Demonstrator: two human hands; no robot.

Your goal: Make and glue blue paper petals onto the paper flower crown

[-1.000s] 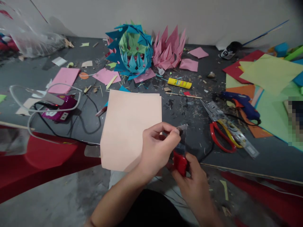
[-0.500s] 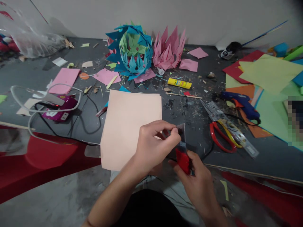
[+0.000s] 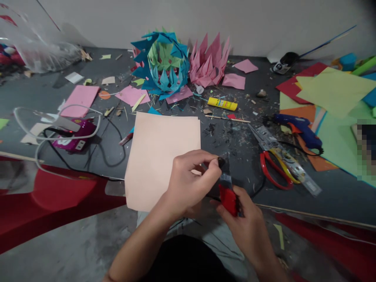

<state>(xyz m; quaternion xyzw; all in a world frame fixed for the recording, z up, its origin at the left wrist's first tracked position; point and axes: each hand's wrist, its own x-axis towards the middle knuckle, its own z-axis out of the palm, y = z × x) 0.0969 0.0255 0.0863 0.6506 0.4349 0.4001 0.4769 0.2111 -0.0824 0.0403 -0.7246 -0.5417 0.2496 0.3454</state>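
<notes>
My right hand [image 3: 245, 213] is closed around the lower end of a flat object with a red lower part [image 3: 228, 199] and a greyish, see-through upper part; its exact kind I cannot make out. My left hand [image 3: 195, 178] pinches a small dark piece [image 3: 221, 161] between thumb and forefinger, beside the upper part of that flat object. Beneath my left hand lies a sheet of pale peach paper [image 3: 164, 152], its near edge sticking out past the table edge.
Blue [image 3: 167, 86] and pink [image 3: 210, 64] folded-paper rings stand at the back. A yellow glue stick [image 3: 222, 103], red-and-yellow scissors [image 3: 274, 170], a clear ruler [image 3: 293, 164] and a blue glue gun [image 3: 302, 127] lie to the right. A purple power block [image 3: 75, 135] with cables sits left.
My left fingertips have shifted slightly left and down, and the dark piece in them shows more clearly. My right hand and the red-ended object have hardly moved.
</notes>
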